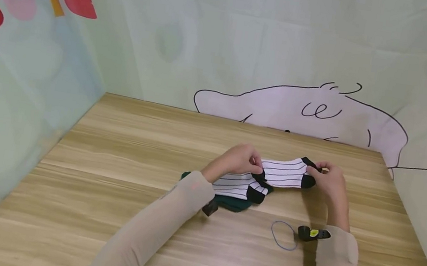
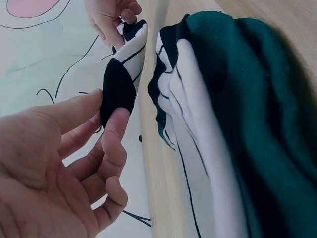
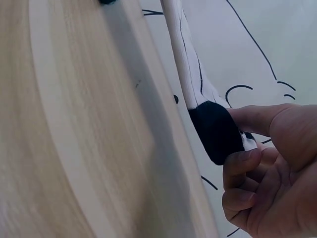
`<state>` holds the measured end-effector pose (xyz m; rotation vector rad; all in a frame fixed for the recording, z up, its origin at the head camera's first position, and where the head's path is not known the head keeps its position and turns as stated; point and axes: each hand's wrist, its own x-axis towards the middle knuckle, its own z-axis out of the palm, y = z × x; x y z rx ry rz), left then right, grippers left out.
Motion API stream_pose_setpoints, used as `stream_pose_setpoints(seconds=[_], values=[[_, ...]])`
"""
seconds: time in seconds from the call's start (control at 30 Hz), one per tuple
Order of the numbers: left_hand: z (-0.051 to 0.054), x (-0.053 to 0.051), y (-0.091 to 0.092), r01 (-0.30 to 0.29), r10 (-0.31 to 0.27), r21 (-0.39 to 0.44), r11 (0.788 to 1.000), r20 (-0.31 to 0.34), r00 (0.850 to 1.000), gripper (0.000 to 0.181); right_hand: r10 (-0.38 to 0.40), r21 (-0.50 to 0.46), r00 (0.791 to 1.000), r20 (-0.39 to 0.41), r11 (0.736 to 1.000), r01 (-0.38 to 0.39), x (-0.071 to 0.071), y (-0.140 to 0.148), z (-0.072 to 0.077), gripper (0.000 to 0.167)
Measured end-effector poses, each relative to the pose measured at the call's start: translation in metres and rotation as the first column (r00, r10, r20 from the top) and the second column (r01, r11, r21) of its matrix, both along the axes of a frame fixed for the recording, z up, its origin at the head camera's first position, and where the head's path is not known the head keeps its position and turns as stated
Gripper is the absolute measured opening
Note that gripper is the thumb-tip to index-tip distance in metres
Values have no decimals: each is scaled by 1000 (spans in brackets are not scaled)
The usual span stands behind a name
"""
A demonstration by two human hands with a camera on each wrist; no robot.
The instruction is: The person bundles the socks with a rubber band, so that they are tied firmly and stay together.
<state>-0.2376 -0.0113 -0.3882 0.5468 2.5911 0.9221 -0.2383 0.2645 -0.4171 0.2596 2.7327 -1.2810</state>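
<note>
A white sock with thin dark stripes (image 1: 284,173) is stretched between both hands above the table. The left hand (image 1: 240,159) pinches its black toe end (image 2: 118,87). At the other end, the right hand (image 1: 328,177) grips the sock near the black heel (image 3: 216,130) and cuff. Beneath the left hand and forearm lies another striped white sock with a black heel (image 1: 255,195), on top of dark green socks (image 1: 232,204). In the left wrist view these green socks (image 2: 213,44) fill the right side, beside the striped one.
A thin blue loop (image 1: 282,247) lies on the wooden table (image 1: 134,139), near the right wrist. Printed cloth walls (image 1: 227,38) stand along the back and sides of the table. Both wrists carry small black devices.
</note>
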Motion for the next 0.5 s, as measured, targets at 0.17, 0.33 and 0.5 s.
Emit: stream_pose_setpoints(seconds=[0.17,0.33,0.5], values=[[0,4,-7,-16,15,21,1000,10,1000,10,24,8,1000,-2,1000,-24,0,-5,1,44],[1,8,-17,-24,24,27,999,6,1000,12,80,-17,997,6,997,-80,0,-9,1,45],[1,10,-23,-29,26,80,996,41,999,13,103,-29,995,8,994,-103,-2,-7,0,43]])
